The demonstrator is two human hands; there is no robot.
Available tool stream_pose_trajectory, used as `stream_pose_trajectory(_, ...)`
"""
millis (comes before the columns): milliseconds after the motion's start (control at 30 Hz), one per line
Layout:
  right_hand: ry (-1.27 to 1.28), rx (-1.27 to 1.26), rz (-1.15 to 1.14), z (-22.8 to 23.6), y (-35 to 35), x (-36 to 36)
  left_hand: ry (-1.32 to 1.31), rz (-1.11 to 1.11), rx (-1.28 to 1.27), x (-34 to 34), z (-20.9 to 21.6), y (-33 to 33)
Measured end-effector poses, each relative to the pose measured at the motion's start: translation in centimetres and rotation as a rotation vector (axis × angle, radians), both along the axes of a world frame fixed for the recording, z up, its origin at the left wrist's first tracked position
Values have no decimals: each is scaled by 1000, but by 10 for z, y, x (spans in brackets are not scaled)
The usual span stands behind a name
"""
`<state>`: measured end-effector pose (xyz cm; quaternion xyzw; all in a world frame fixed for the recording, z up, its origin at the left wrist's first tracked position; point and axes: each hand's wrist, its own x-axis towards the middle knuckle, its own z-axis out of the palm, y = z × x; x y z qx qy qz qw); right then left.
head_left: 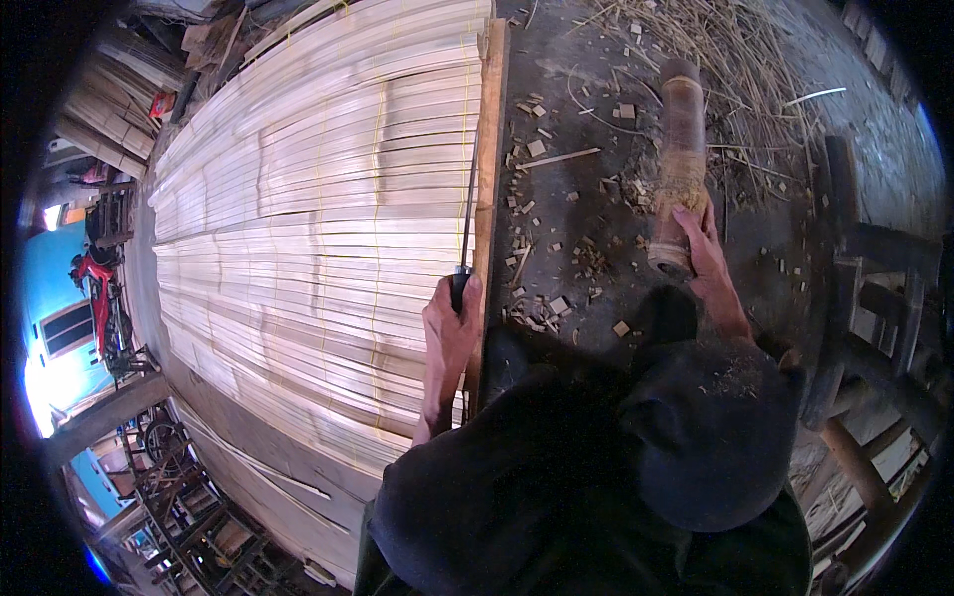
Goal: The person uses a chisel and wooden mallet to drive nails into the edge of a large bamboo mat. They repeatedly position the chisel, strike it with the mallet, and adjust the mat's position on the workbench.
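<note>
My left hand [452,320] is closed round the black handle of a long, thin-bladed tool [468,223]. Its blade is seen nearly edge-on, so I cannot tell whether it is a knife or a saw. The blade points away from me along a wooden batten [490,129] at the right edge of a wide mat [288,223] of pale bamboo strips, crossed by yellow threads. On the dark floor to the right, my right hand [704,248] grips the near end of a brown bamboo tube [683,129], with the thumb on top. Sawdust-like bits lie around the tube.
Small square wood offcuts [537,148] litter the floor between mat and tube. A heap of thin bamboo shavings [735,60] lies at the far right. Dark wooden furniture legs [843,199] stand at the right. Bundled strips [104,109] and a parked bicycle [164,437] are at the left.
</note>
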<state>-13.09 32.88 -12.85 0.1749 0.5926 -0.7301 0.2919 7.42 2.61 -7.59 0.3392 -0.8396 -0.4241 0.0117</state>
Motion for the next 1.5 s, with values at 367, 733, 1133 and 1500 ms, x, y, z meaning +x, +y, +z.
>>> stream_pose_trajectory(367, 14, 10, 6, 3, -4, 2, -45, 13, -32, 13, -8, 3)
stream_pose_trajectory(733, 596, 499, 340, 45, -16, 26, -16, -4, -116, 26, -10, 12)
stream_pose_trajectory(1133, 904, 295, 472, 64, -110, -3, -117, 53, 5, 23, -10, 18)
stream_pose_trajectory(1500, 826, 460, 663, 26, -63, 11, -276, -46, -382, 29, -21, 27)
